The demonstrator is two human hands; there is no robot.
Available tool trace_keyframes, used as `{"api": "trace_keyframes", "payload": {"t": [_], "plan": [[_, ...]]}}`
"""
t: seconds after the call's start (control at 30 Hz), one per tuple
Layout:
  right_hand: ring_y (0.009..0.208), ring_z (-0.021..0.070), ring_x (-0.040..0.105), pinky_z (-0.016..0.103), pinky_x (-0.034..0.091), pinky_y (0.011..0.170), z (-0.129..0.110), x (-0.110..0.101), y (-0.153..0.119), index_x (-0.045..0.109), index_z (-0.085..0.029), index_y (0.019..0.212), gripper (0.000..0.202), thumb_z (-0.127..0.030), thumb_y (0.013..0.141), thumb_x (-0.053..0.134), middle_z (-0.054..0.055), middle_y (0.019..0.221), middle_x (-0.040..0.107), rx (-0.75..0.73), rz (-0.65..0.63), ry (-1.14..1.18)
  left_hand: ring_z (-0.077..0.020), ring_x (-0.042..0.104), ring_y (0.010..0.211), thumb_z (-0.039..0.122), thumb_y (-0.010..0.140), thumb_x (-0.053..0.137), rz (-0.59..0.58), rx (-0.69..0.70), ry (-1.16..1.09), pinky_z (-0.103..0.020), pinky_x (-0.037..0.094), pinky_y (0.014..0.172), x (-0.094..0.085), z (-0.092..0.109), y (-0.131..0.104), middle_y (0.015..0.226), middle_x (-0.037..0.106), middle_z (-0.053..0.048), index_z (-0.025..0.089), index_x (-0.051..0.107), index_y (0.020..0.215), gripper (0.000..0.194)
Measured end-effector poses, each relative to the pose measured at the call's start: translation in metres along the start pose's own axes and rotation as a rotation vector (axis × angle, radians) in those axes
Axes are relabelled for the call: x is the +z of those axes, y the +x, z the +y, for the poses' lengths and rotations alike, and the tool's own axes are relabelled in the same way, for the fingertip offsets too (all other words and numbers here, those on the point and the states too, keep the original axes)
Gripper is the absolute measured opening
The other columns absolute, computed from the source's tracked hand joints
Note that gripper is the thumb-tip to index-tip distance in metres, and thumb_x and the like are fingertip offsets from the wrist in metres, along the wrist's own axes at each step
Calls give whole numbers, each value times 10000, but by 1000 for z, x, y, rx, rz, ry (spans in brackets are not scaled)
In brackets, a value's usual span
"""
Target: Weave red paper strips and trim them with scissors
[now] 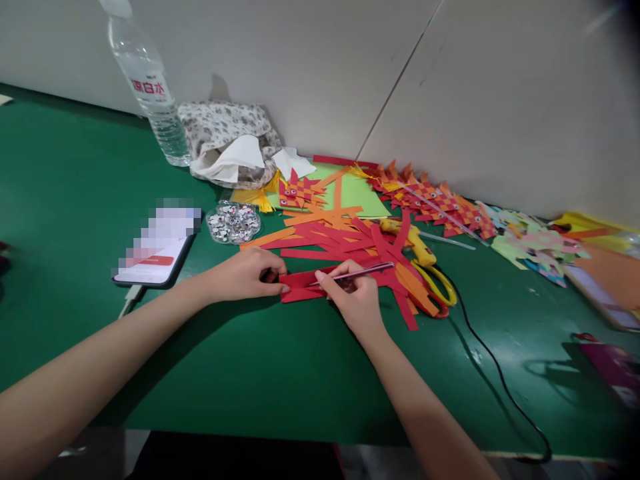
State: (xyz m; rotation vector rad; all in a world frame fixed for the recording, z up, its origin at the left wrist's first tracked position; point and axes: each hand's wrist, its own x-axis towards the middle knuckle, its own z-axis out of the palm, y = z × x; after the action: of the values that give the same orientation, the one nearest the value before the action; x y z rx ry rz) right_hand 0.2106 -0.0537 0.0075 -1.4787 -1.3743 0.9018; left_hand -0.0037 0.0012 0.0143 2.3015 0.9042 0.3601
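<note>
My right hand [356, 297] is closed round a slim pinkish pen [373, 270], its tip end down at a piece of red paper [300, 290]. The red paper looks folded or layered and lies on the table in front of me. My left hand [250, 277] pinches the paper's left end between thumb and fingers. Just beyond both hands spreads a loose pile of red and orange paper strips [330, 237]. A yellow glue gun [413, 241] rests at the pile's right side, beside yellow-and-red-handled scissors [443, 287] partly under the strips.
A charging phone [155, 247] and a tray of googly eyes [233, 223] lie left. Behind stand a water bottle [147, 87] and a patterned tissue pouch [227, 127]. Woven paper fish [440, 203] are heaped at the wall. A black cord [493, 357] runs down the right.
</note>
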Motion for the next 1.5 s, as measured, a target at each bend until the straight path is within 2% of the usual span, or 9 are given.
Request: {"api": "trace_keyframes", "payload": {"t": [0.4,0.57,0.9,1.07,1.27,1.5], "plan": [[458,108,474,237,360,447,7,-7,2,491,-209,621,293,-383,734,697,-35,517,532,-19,77,10,-109,511,575,396,817,592,1,5,2,-220,343,518,1,-2,-1,648,568,8,170,636,788,232],[446,100,449,234,338,436,4,-9,2,486,-207,598,294,-351,741,699,-44,498,498,-48,88,46,-109,513,577,407,820,589,-3,-2,0,-217,342,514,1,-2,-1,652,570,8,171,638,796,242],[440,110,514,239,401,449,-3,3,-3,551,-206,656,245,-374,740,707,-42,498,543,-43,-128,91,-107,507,571,368,811,590,4,18,20,-218,355,526,0,-2,-1,650,574,7,165,648,805,211],[429,108,521,232,403,442,-2,2,-2,578,-205,661,248,-399,738,712,-42,490,552,-22,-149,75,-111,520,587,268,783,570,-7,36,20,-216,378,541,-2,-2,-2,687,603,-2,163,645,815,133],[430,107,537,228,414,443,0,3,-1,582,-200,662,259,-407,719,727,-37,513,572,-15,-146,81,-106,521,575,256,768,560,2,44,9,-208,380,527,-2,-5,-3,693,610,-3,165,650,826,140],[440,106,542,227,424,447,2,3,0,587,-201,686,260,-422,725,719,-26,542,603,-12,-148,72,-92,498,560,253,742,590,-1,34,-35,-199,380,532,-4,-5,-3,647,571,15,164,620,735,94]]}}
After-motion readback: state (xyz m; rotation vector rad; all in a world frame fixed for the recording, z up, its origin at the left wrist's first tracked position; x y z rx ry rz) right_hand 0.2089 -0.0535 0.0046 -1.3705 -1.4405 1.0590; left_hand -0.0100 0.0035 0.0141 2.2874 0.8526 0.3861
